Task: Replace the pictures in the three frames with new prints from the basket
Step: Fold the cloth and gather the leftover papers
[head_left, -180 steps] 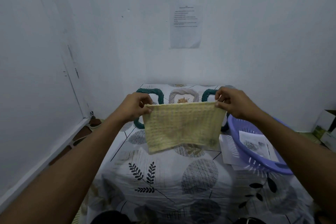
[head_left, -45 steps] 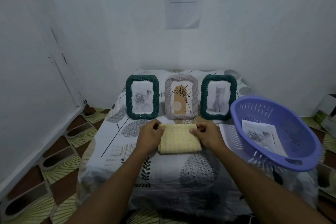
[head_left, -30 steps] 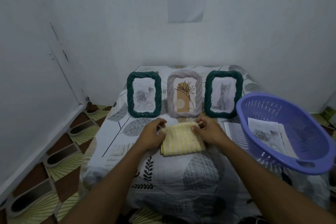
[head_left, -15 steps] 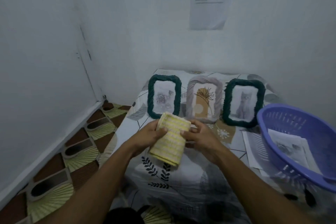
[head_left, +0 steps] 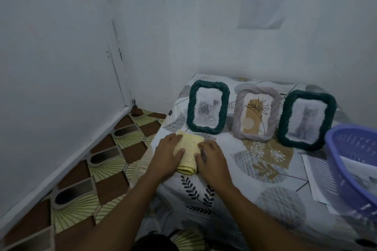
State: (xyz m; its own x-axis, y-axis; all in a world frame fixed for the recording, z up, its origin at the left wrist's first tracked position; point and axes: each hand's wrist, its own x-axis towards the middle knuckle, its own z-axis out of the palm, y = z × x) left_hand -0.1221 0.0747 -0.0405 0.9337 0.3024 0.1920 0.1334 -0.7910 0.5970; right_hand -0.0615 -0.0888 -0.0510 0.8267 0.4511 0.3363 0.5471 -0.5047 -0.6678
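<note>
Down from mid-air half a second ago, the folded yellow cloth [head_left: 188, 149] now lies on the tabletop [head_left: 234, 187]. My left hand [head_left: 166, 157] and right hand [head_left: 212, 161] press it flat, fingers straight, just before the left green frame [head_left: 210, 84]. The basket [head_left: 346, 144] sits well apart at right.

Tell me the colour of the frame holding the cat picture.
Dark green, with a twisted rope-like surround; the head view shows it, standing rightmost of the three.

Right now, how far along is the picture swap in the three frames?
Done: only the cloth is folded. In hand: the left hand and right hand press it flat on the table. Left: seemingly everything; all three frames stand filled and prints lie in the basket.
</note>
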